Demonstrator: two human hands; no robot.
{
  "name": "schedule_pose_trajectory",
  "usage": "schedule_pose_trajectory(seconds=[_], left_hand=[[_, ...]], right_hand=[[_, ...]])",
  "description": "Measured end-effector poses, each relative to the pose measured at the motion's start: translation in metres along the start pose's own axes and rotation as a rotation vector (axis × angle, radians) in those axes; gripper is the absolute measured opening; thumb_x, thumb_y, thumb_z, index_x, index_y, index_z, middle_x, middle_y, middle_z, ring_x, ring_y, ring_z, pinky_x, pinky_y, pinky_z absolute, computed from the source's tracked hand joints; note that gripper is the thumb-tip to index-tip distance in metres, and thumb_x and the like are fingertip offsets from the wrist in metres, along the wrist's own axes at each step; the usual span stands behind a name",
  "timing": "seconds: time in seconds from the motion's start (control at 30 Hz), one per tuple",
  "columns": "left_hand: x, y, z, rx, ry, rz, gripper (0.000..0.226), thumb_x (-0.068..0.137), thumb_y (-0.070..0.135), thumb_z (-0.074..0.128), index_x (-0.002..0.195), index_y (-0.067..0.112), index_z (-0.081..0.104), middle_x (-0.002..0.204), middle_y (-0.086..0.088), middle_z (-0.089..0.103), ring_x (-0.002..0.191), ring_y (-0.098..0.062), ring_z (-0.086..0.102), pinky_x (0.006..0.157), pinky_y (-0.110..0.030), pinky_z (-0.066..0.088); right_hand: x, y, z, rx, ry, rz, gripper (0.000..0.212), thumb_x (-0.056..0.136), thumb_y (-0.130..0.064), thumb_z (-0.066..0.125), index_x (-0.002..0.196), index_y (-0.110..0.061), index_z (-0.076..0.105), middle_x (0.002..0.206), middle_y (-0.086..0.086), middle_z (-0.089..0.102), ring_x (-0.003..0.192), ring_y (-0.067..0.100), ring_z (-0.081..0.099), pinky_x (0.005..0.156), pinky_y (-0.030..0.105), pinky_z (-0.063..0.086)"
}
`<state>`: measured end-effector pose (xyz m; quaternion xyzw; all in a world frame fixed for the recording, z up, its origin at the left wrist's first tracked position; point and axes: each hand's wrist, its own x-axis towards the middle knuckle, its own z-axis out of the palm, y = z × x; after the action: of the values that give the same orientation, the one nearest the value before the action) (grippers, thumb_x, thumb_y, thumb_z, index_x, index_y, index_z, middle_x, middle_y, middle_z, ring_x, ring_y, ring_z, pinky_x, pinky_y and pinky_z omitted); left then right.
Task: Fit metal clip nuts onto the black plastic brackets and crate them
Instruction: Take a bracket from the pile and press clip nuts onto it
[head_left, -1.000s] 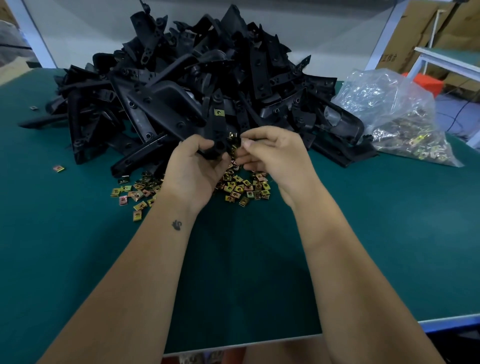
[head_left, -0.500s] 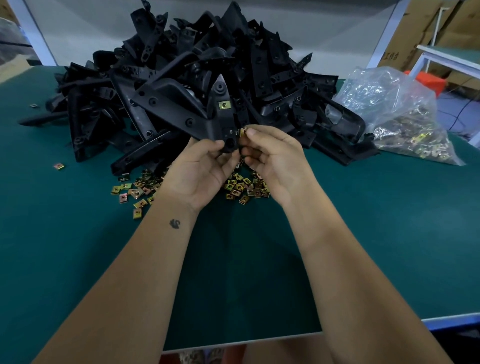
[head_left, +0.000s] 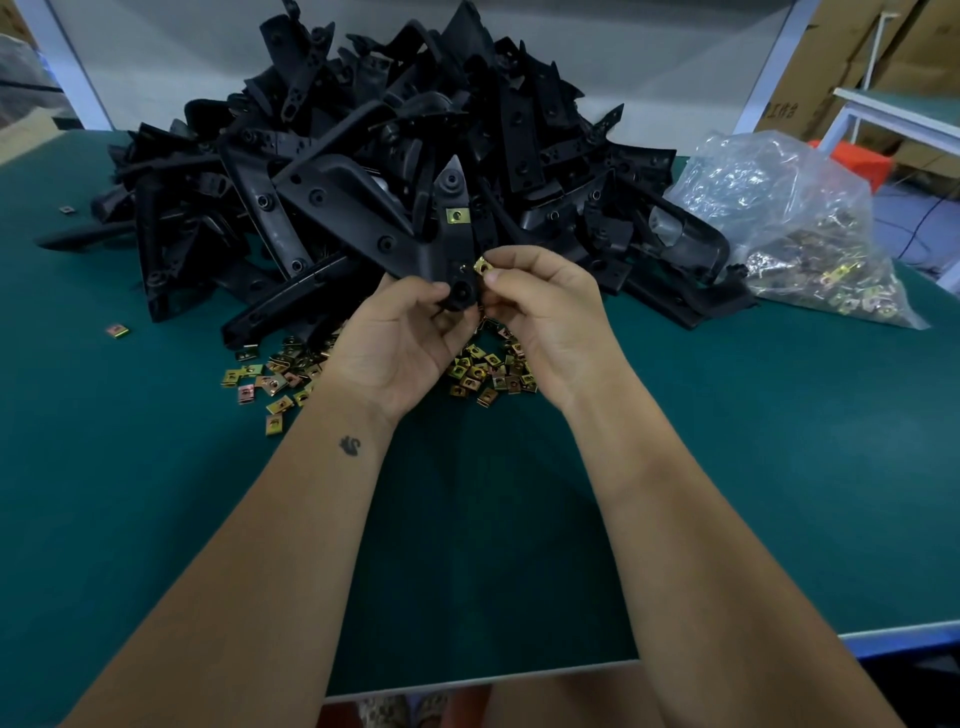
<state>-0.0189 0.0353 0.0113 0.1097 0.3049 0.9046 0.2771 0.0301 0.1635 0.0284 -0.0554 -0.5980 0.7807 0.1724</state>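
surface (head_left: 156, 519): green mat top, pale edge along near side
bracket pile (head_left: 322, 171): black plastic brackets heaped at far centre, resting on the mat
loose clip nuts (head_left: 275, 382): brass-coloured, scattered at the pile's near foot
stray nuts (head_left: 117, 331): one left of the scatter, another far left
bag (head_left: 795, 228): clear plastic, clip nuts inside, right of pile
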Motion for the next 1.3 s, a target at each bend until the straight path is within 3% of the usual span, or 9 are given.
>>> schedule_pose_trajectory(seconds=[0.23, 0.5, 0.87, 1.0, 1.13, 1.3], left_hand=[[0.0010, -0.0009, -0.0015, 0.032, -0.009, 0.022, 0.027, 0.083, -0.005, 0.050, 0.103, 0.012, 0.056, 0.096, -0.008, 0.068, 0.077, -0.016, 0.067, 0.069, -0.025, 0.056], [0.0012, -0.0027, -0.0012, 0.089, -0.007, 0.046, 0.030, 0.084, -0.005, 0.052, 0.106, 0.015, 0.056, 0.101, -0.007, 0.067, 0.082, -0.015, 0.067, 0.071, -0.025, 0.055], [0.0021, -0.0023, -0.0038, 0.149, -0.030, 0.070, 0.030, 0.091, -0.006, 0.049, 0.109, 0.016, 0.056, 0.098, -0.003, 0.071, 0.084, -0.014, 0.069, 0.075, -0.026, 0.056], [0.0024, -0.0031, -0.0036, 0.178, -0.036, 0.079, 0.032, 0.092, -0.006, 0.049, 0.112, 0.017, 0.055, 0.100, -0.003, 0.072, 0.086, -0.014, 0.069, 0.076, -0.026, 0.056], [0.0029, -0.0040, -0.0028, 0.252, -0.023, 0.101, 0.034, 0.093, -0.008, 0.048, 0.113, 0.019, 0.053, 0.100, 0.001, 0.072, 0.085, -0.011, 0.070, 0.077, -0.026, 0.056], [0.0008, -0.0056, -0.0011, 0.395, -0.041, 0.101, 0.046, 0.095, -0.007, 0.050, 0.133, 0.018, 0.044, 0.113, 0.000, 0.068, 0.101, -0.012, 0.068, 0.081, -0.026, 0.055]], right_hand=[[0.0006, -0.0001, -0.0017, 0.006, -0.015, 0.016, 0.018, 0.086, 0.007, 0.062, 0.085, -0.008, 0.072, 0.076, 0.005, 0.069, 0.071, 0.014, 0.060, 0.069, 0.024, 0.052], [0.0011, 0.0006, -0.0025, 0.126, -0.029, 0.036, 0.019, 0.089, 0.003, 0.061, 0.083, -0.010, 0.073, 0.076, 0.003, 0.068, 0.070, 0.011, 0.059, 0.066, 0.022, 0.052], [0.0003, 0.0013, -0.0027, 0.109, -0.048, 0.044, 0.016, 0.089, 0.004, 0.060, 0.086, -0.009, 0.071, 0.076, 0.003, 0.068, 0.070, 0.011, 0.061, 0.066, 0.021, 0.052], [0.0003, 0.0047, -0.0010, 0.091, -0.016, 0.032, 0.016, 0.089, 0.002, 0.063, 0.094, -0.012, 0.070, 0.085, 0.004, 0.069, 0.079, 0.014, 0.063, 0.076, 0.028, 0.052], [0.0021, 0.0039, -0.0022, 0.055, 0.024, 0.028, 0.025, 0.086, 0.002, 0.067, 0.103, -0.016, 0.067, 0.078, -0.001, 0.070, 0.081, 0.013, 0.065, 0.083, 0.031, 0.052], [0.0013, 0.0053, -0.0002, 0.006, 0.033, -0.008, 0.030, 0.084, 0.004, 0.068, 0.109, -0.012, 0.065, 0.076, 0.001, 0.069, 0.089, 0.018, 0.066, 0.095, 0.036, 0.050]])
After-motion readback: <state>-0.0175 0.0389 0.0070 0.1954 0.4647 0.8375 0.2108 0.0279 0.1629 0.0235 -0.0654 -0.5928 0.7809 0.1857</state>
